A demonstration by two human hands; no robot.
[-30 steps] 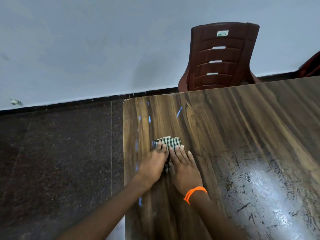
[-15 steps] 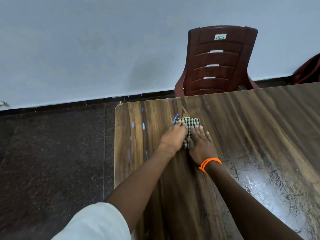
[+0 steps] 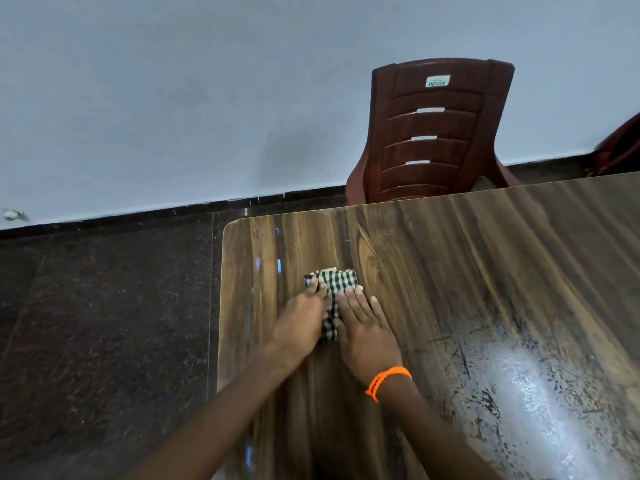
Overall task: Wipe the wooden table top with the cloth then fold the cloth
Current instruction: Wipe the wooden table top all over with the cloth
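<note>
A small black-and-white checked cloth (image 3: 337, 282) lies bunched on the wooden table top (image 3: 467, 271), near its left edge. My left hand (image 3: 301, 318) and my right hand (image 3: 365, 325) lie side by side on the cloth, fingers straight, pressing it flat against the wood. Most of the cloth is hidden under my palms; only its far end and a strip between my hands show. An orange bead bracelet (image 3: 388, 381) circles my right wrist.
A maroon plastic chair (image 3: 436, 133) stands behind the table's far edge against the pale wall. Dark speckled floor (image 3: 104, 323) drops away left of the table. The table's near right part (image 3: 519, 393) is scratched and shiny. A second dark red object (image 3: 620, 147) shows at the right edge.
Both hands pushed the cloth away toward the far edge half a second ago, then pulled it back toward me; it now sits again near the table's left edge.
</note>
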